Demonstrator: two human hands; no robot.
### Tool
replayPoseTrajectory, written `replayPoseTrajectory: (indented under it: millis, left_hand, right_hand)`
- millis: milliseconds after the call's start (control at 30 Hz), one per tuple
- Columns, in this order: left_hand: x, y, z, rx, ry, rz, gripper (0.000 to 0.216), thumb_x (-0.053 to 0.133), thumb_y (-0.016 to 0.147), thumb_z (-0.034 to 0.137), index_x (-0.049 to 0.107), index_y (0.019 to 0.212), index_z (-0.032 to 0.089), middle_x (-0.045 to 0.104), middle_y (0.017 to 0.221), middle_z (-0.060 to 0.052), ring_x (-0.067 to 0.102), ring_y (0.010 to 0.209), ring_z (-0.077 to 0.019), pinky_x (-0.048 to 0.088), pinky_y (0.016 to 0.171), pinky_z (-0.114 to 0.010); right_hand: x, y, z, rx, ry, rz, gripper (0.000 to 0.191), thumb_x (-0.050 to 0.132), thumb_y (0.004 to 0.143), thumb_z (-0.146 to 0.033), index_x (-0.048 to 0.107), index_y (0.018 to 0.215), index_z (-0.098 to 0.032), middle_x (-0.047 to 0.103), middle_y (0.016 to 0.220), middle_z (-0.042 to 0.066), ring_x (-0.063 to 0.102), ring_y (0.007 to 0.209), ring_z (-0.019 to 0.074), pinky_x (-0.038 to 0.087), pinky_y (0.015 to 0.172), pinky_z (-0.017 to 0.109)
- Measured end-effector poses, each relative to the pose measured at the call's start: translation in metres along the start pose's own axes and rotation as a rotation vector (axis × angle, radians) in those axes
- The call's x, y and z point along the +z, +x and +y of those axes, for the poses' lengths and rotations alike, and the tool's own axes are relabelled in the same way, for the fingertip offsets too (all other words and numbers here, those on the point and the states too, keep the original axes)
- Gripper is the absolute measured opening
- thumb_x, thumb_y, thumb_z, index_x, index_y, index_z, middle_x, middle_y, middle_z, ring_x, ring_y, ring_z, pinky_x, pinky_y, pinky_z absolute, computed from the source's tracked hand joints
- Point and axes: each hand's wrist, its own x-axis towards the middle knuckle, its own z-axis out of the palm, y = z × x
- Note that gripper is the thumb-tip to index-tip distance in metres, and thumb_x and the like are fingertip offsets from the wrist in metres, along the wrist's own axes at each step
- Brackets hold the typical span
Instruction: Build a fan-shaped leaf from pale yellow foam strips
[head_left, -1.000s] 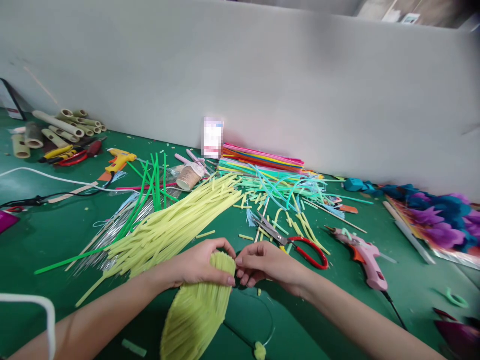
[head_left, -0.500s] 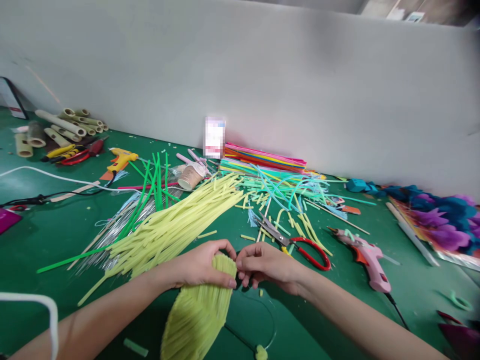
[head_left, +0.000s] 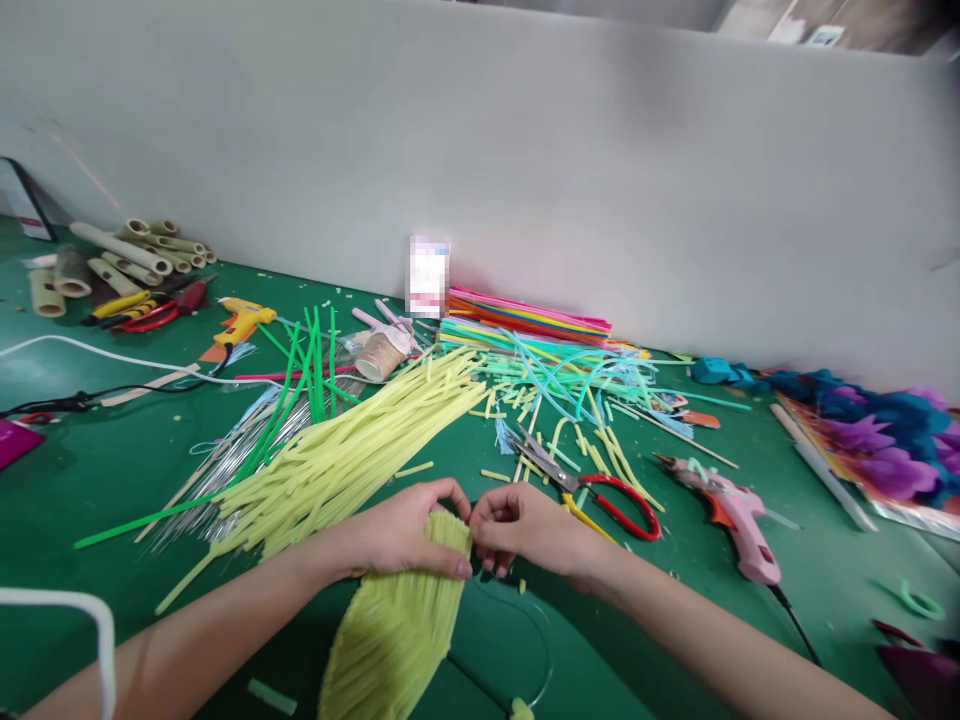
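My left hand is wrapped round the top of a thick bundle of pale yellow straws that stands on end and fans down toward me. My right hand is curled beside it, fingertips pinching at the bundle's upper edge; what they hold is too small to make out. A thin dark wire loop lies on the green table just under my right wrist. A long loose heap of yellow straws lies behind my left hand.
Red-handled scissors and a pink glue gun lie right of my hands. Mixed coloured straws, a twine spool, a yellow glue gun, bamboo tubes and pliers sit farther back. Purple and blue feathers lie at right before a grey wall.
My right hand has edged slightly left, closer to the top of the bundle. The left hand keeps its grip on the straws.
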Motion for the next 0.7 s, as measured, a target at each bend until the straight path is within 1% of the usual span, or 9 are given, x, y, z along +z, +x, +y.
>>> replayPoseTrajectory:
  millis: [100,200,333,433,567,700]
  left_hand:
    - [0.0,0.0,-0.0004,-0.005,-0.003,-0.009,0.046,0.082,0.064,0.034,0.053,0.098,0.021,0.064,0.084,0.001,0.056,0.069,-0.0145,0.042,0.06,-0.023]
    - [0.0,-0.0003,-0.0001,-0.005,0.017,-0.012,0.047,0.081,0.065,0.034,0.053,0.1,0.021,0.065,0.087,0.0,0.058,0.072,-0.0162,0.043,0.062,-0.024]
    - [-0.0001,-0.0007,0.0009,0.02,0.133,0.035,0.046,0.081,0.063,0.037,0.057,0.098,0.021,0.066,0.096,-0.001,0.06,0.087,-0.0206,0.044,0.074,-0.028]
    - [0.0002,0.0,0.0004,0.043,0.187,0.07,0.046,0.082,0.062,0.038,0.058,0.098,0.021,0.066,0.1,-0.001,0.06,0.095,-0.023,0.044,0.081,-0.03]
    - [0.0008,0.0006,-0.0004,0.039,0.149,0.06,0.048,0.081,0.062,0.039,0.056,0.099,0.021,0.067,0.098,-0.001,0.061,0.095,-0.0239,0.044,0.083,-0.031]
    - [0.0005,-0.0001,0.0003,0.037,0.164,0.073,0.049,0.081,0.062,0.039,0.057,0.1,0.021,0.066,0.099,-0.001,0.059,0.099,-0.0251,0.043,0.085,-0.032]
  right_hand:
    - [-0.0028,-0.0009,-0.0006,0.033,0.002,-0.038,0.019,0.068,0.07,-0.032,0.063,0.071,-0.014,0.067,0.06,0.0,0.061,0.049,0.0081,0.047,0.049,0.018]
    - [-0.0056,0.0,0.0003,0.03,0.012,-0.052,0.021,0.07,0.07,-0.033,0.065,0.071,-0.013,0.069,0.063,0.001,0.061,0.05,0.0082,0.048,0.047,0.018]
    - [-0.0068,0.0024,0.0027,0.037,-0.01,-0.081,0.021,0.07,0.069,-0.034,0.066,0.072,-0.013,0.07,0.071,0.003,0.058,0.05,0.0068,0.046,0.044,0.017]
    - [-0.0054,0.004,0.0042,0.04,-0.029,-0.066,0.019,0.07,0.068,-0.031,0.064,0.072,-0.014,0.069,0.067,0.001,0.058,0.048,0.0067,0.044,0.042,0.016]
    - [-0.0029,0.0043,0.0053,0.026,-0.052,-0.003,0.016,0.068,0.068,-0.029,0.061,0.069,-0.015,0.063,0.056,-0.003,0.056,0.046,0.007,0.041,0.041,0.015]
    - [-0.0038,0.0016,0.0048,-0.001,-0.04,-0.017,0.022,0.068,0.071,-0.035,0.063,0.07,-0.014,0.066,0.062,0.0,0.056,0.047,0.0063,0.039,0.042,0.015]
